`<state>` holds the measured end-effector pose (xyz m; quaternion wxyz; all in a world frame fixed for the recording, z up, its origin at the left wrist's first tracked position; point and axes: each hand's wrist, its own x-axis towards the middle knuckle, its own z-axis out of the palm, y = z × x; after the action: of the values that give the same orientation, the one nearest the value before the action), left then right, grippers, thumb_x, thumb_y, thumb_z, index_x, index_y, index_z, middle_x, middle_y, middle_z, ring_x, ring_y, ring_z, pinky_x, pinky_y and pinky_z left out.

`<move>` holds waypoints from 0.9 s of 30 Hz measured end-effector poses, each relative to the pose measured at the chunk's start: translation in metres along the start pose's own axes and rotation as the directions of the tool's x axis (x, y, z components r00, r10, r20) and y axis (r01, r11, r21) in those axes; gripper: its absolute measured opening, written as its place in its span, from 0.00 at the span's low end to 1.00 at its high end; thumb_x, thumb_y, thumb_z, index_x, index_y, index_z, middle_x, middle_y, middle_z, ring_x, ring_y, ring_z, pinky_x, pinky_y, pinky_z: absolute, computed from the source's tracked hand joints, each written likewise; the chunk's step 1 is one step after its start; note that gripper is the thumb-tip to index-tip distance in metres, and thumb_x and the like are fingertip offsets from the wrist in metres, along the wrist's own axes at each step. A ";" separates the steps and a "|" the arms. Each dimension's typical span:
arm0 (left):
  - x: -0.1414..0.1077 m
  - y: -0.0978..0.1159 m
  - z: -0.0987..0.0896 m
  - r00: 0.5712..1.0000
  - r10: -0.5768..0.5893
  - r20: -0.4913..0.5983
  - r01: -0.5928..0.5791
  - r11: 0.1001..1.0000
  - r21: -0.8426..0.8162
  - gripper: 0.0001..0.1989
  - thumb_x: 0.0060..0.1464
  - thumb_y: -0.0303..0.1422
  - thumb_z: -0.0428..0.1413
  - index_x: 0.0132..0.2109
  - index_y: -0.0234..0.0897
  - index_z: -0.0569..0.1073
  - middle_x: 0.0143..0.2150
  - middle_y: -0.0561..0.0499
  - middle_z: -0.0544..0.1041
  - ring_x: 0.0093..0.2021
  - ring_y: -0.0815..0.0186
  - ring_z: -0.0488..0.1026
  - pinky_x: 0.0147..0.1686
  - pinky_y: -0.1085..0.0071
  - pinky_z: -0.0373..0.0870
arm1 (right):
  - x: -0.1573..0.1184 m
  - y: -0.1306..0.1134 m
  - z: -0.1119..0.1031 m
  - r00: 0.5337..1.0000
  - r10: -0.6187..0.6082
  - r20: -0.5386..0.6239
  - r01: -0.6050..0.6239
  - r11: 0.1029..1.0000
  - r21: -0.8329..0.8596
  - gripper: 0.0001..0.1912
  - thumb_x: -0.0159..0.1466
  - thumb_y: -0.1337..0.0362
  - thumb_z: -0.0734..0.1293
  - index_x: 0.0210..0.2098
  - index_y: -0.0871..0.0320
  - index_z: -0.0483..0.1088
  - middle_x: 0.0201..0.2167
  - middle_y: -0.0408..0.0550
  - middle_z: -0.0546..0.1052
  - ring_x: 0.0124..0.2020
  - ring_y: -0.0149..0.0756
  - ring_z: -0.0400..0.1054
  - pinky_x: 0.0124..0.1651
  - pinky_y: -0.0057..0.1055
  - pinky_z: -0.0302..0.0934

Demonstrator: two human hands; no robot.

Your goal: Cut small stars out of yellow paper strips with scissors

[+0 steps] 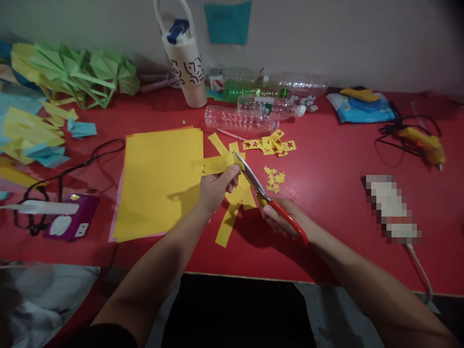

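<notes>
A yellow strip (213, 165), seen over the right edge of the stack of yellow paper (159, 193), is pinched near its end between the thumb and fingers of the left hand (222, 187). Red-handled scissors (286, 219) are gripped by the right hand (276, 216), well to the right of the stack; its curled fingers are partly hidden by the handles, and whether the strip is bitten by the blades cannot be told. Loose yellow strips (227, 227) are spread just beside the stack, partly covered by the left hand. Cut stars (274, 179) and star-punched pieces (270, 143) are seen farther right. Beyond the stack, a white tumbler (186, 72) is marked with dark squiggles, its handle cut off by the top edge; faint marks on a teal sheet (227, 23) above cannot be read. On a clear bottle (250, 108) beyond and right of the stack, a green label (267, 110) is too small to be read, as is the print on the purple box (87, 217) left of the stack. Far right of it, a corded object (391, 208) is obscured by pixelation.
</notes>
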<state>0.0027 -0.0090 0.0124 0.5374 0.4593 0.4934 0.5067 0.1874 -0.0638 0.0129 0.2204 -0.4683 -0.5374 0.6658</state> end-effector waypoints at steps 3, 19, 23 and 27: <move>0.000 -0.002 0.000 1.000 0.013 -0.001 -0.013 1.000 0.021 0.18 0.49 0.41 0.60 0.18 0.36 0.70 0.16 0.56 0.68 0.16 0.76 0.63 0.18 0.77 0.62 | -0.001 -0.001 0.001 1.000 -0.006 -0.018 0.006 1.000 0.001 0.28 0.61 0.38 0.64 0.24 0.53 0.54 0.15 0.32 0.56 0.13 0.22 0.50 0.16 0.24 0.50; 0.003 -0.009 -0.003 0.999 0.044 0.003 -0.043 0.996 -0.083 0.15 0.49 0.38 0.61 0.19 0.36 0.72 0.15 0.56 0.69 0.15 0.77 0.63 0.15 0.80 0.60 | -0.001 -0.002 -0.002 1.000 0.011 -0.029 -0.012 0.999 -0.033 0.25 0.61 0.42 0.66 0.23 0.53 0.54 0.14 0.32 0.56 0.13 0.23 0.51 0.17 0.26 0.51; 0.005 -0.011 -0.004 0.998 0.052 0.036 -0.048 0.992 -0.121 0.15 0.49 0.37 0.60 0.19 0.36 0.73 0.15 0.56 0.70 0.14 0.78 0.62 0.13 0.80 0.58 | -0.001 0.000 -0.004 1.000 0.014 -0.026 -0.015 0.998 -0.054 0.25 0.60 0.43 0.66 0.23 0.53 0.53 0.14 0.32 0.56 0.13 0.23 0.51 0.17 0.26 0.50; 0.006 -0.011 -0.005 0.998 0.052 0.035 -0.046 0.988 -0.145 0.13 0.49 0.36 0.60 0.20 0.36 0.74 0.14 0.56 0.71 0.13 0.78 0.61 0.12 0.80 0.57 | -0.001 -0.001 -0.004 1.000 0.019 -0.023 -0.020 0.998 -0.059 0.26 0.59 0.41 0.66 0.23 0.53 0.53 0.14 0.32 0.56 0.13 0.23 0.51 0.17 0.26 0.50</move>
<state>-0.0011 -0.0036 0.0011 0.5659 0.4412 0.4336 0.5450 0.1911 -0.0623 0.0143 0.2060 -0.4874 -0.5496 0.6465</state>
